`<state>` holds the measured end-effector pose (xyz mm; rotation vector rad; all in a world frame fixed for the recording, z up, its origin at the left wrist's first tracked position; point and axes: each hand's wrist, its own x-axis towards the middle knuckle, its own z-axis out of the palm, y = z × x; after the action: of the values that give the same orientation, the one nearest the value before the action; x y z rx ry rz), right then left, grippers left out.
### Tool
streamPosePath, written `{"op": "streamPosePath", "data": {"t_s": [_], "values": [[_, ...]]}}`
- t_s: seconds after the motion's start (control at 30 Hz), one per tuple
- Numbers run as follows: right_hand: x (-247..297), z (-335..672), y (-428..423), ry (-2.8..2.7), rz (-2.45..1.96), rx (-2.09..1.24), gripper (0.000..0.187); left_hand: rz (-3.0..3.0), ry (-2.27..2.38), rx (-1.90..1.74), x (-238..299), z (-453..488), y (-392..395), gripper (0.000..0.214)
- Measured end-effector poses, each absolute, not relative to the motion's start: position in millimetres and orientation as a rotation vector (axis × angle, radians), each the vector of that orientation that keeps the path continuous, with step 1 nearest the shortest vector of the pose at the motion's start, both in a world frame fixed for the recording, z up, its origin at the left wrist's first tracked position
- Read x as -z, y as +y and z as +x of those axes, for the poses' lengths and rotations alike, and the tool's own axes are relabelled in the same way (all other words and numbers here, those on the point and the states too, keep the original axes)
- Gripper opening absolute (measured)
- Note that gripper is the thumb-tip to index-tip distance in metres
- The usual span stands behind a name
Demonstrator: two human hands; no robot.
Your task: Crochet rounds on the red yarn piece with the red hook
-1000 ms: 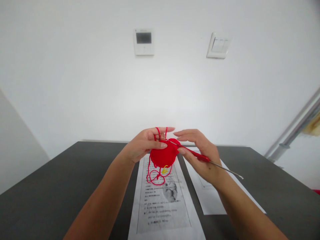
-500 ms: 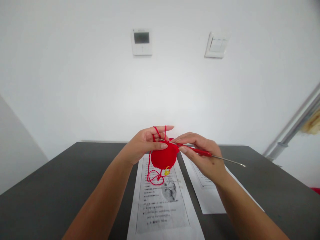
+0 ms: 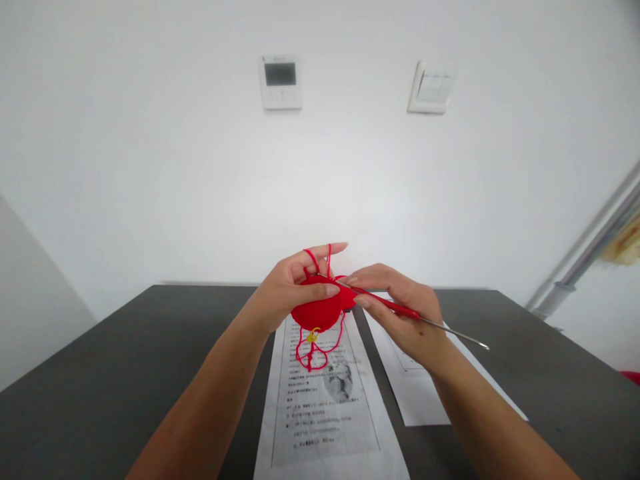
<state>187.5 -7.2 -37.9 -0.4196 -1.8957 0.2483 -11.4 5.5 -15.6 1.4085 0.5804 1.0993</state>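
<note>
My left hand [image 3: 295, 283] pinches a red crocheted piece [image 3: 320, 313] between its thumb and the fingers behind. Red yarn [image 3: 310, 259] loops over its raised index finger. In my right hand [image 3: 397, 303] is a crochet hook [image 3: 405, 311] with a red grip and a metal shaft. The hook's tip lies at the top edge of the piece, by the yarn, and its back end sticks out to the right past the wrist. A yellow stitch marker [image 3: 313, 335] hangs from the bottom of the piece, beside a loose red yarn tail [image 3: 314, 363].
Two printed sheets lie under my hands, one with text and a picture [image 3: 325, 420], the other [image 3: 425, 407] to its right. They rest on a dark table [image 3: 115, 360] against a white wall. A metal pole [image 3: 595, 247] stands at the far right.
The crocheted piece has turned and shifted slightly left, carrying the yellow marker left and a little up. My left index finger has risen slightly. Both hands keep their holds.
</note>
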Motion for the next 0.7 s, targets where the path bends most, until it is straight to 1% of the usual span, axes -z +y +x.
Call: {"op": "streamPosePath", "data": {"t_s": [0.23, 0.43, 0.5, 0.6, 0.7], "values": [[37.8, 185.9, -14.0, -1.797, -0.404, -0.477, 0.025, 1.430, 0.496, -1.154, 10.4, -16.4, 5.1, 0.047], [33.7, 180.8, -18.6, -1.624, -0.420, -0.661, 0.011, 1.354, 0.405, -1.084, 11.0, -21.9, 7.3, 0.052], [33.5, 179.6, -18.2, -1.598, -0.396, -0.707, 0.010, 1.323, 0.358, -1.033, 12.5, -23.1, 8.8, 0.051], [32.5, 181.5, -16.7, -1.673, -0.363, -0.639, 0.013, 1.273, 0.283, -0.947, 13.4, -25.0, 11.3, 0.048], [29.3, 186.7, -14.7, -1.922, -0.266, -0.330, 0.023, 1.215, 0.263, -0.894, 12.9, -26.7, 13.2, 0.046]]}}
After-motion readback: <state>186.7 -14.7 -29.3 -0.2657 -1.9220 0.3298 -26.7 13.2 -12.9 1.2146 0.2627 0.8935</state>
